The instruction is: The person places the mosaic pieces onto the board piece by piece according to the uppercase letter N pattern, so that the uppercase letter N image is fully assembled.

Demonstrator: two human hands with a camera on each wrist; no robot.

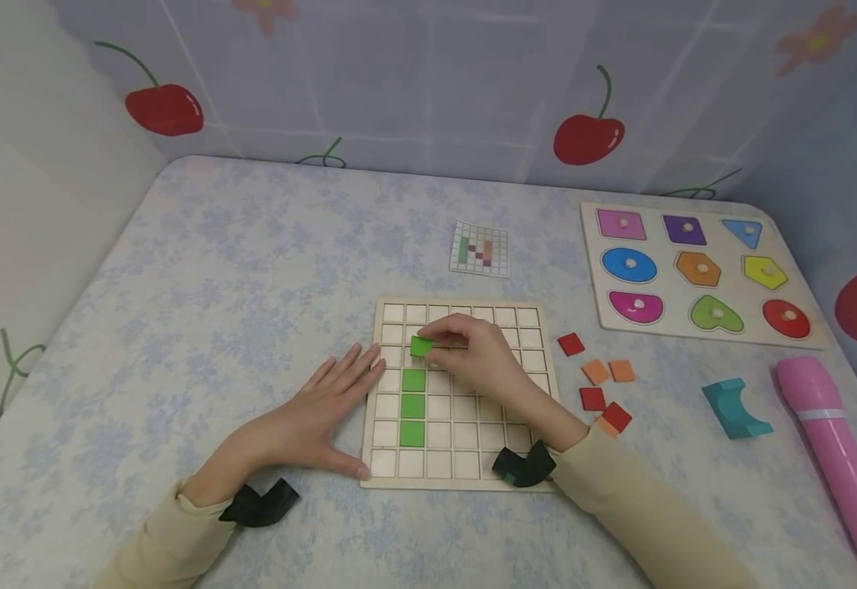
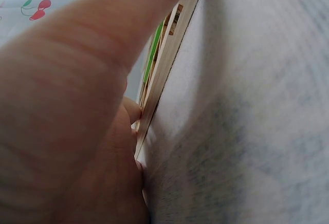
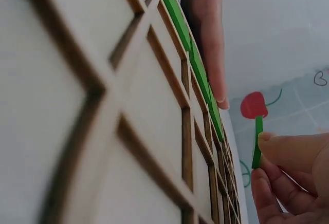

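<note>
A wooden grid board (image 1: 439, 484) lies on the table with three green square tiles (image 1: 412, 406) set in its second column from the left. Above that column my right hand (image 1: 475, 352) pinches another green tile (image 1: 421, 347) between thumb and fingers. In the right wrist view this tile (image 3: 258, 142) stands edge-on, raised off the board. My left hand (image 1: 325, 413) lies flat with fingers spread, its fingertips and thumb touching the board's left edge. The left wrist view shows the board's side (image 2: 169, 59) close beside that hand.
Red tiles (image 1: 593, 399) and orange tiles (image 1: 622, 370) are scattered right of the board. A pattern card (image 1: 479, 249) lies behind it. Farther right are a shape puzzle (image 1: 664, 303), a teal curved block (image 1: 734, 409) and a pink microphone-shaped object (image 1: 836, 458).
</note>
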